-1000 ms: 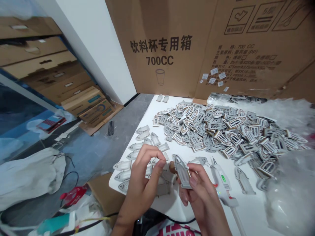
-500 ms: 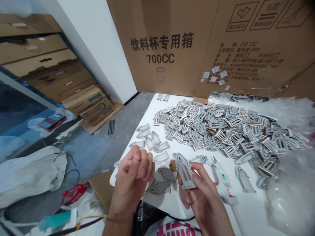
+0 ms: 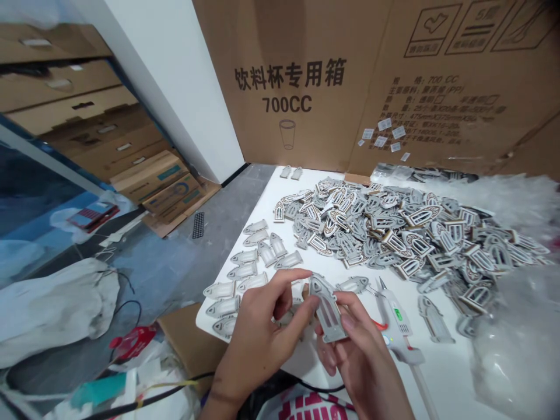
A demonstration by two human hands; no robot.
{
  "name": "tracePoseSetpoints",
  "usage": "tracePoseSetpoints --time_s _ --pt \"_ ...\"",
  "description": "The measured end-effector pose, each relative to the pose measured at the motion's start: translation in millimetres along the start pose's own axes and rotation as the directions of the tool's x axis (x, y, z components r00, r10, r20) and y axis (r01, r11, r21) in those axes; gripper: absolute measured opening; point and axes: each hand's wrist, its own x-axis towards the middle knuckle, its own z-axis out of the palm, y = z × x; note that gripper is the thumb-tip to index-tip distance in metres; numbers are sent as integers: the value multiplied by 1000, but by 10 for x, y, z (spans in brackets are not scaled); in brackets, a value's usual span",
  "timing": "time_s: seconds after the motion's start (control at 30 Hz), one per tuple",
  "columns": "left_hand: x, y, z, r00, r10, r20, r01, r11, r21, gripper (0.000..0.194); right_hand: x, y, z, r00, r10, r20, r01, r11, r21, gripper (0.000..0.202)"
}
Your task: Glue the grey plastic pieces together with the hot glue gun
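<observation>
Between thumb and fingers, my right hand (image 3: 356,344) holds a grey arched window-shaped piece (image 3: 327,315) tilted over the table's near edge. My left hand (image 3: 273,321) is at the upper left of that piece, its thumb and index finger closed on its pointed end. Left of my hands, similar grey pieces (image 3: 223,290) lie in loose rows on the white table (image 3: 258,201). A large heap of grey and white-brown arched pieces (image 3: 350,221) spreads behind. A white glue gun (image 3: 400,321) with a green display lies right of my right hand.
A tall cardboard box (image 3: 289,35) stands behind the table. Clear plastic bags (image 3: 511,350) lie at the right. On the floor at left are a white sack (image 3: 56,303), a red bottle (image 3: 133,344) and a black cable. Stacked cartons (image 3: 149,181) stand further back.
My left hand has moved right from its closed pose over the table to the piece's pointed end. My right hand still holds the piece, and more laid-out pieces show at the left.
</observation>
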Motion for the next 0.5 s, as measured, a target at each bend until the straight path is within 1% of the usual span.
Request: tracePoseSetpoints --time_s 0.07,0.17,0.23,0.3,0.33,0.37,0.4,0.47,0.5 --pt "27 16 -12 998 -63 12 63 998 15 32 3 9 -14 1000 0 -13 0 1000 1 38" --pt "70 29 -41 982 -170 84 173 985 -25 22 4 4 -20 1000 -3 1 3 1000 -4 37" --pt "78 9 -64 963 -223 153 245 958 -151 36 4 -7 -16 1000 -7 19 7 1000 -4 36" --pt "60 -38 -88 951 -240 194 296 885 -359 44 0 -21 -10 1000 -4 26 4 1000 0 34" --pt "41 -67 -101 954 -235 188 298 822 -484 45 -3 -29 -7 999 -1 34 1 1000 4 34" --pt "20 -96 -114 961 -219 170 278 738 -616 46 -8 -40 -4 999 2 42 -2 1000 8 35" --pt "-4 -119 -131 970 -195 147 239 631 -738 47 -15 -52 0 999 3 51 -4 1000 13 35" --pt "-42 -137 -176 988 -133 73 117 360 -926 44 -30 -84 12 998 11 62 -13 1000 23 36" --pt "-52 -130 -207 995 -95 33 53 215 -975 41 -38 -101 21 998 21 62 -23 999 27 36"
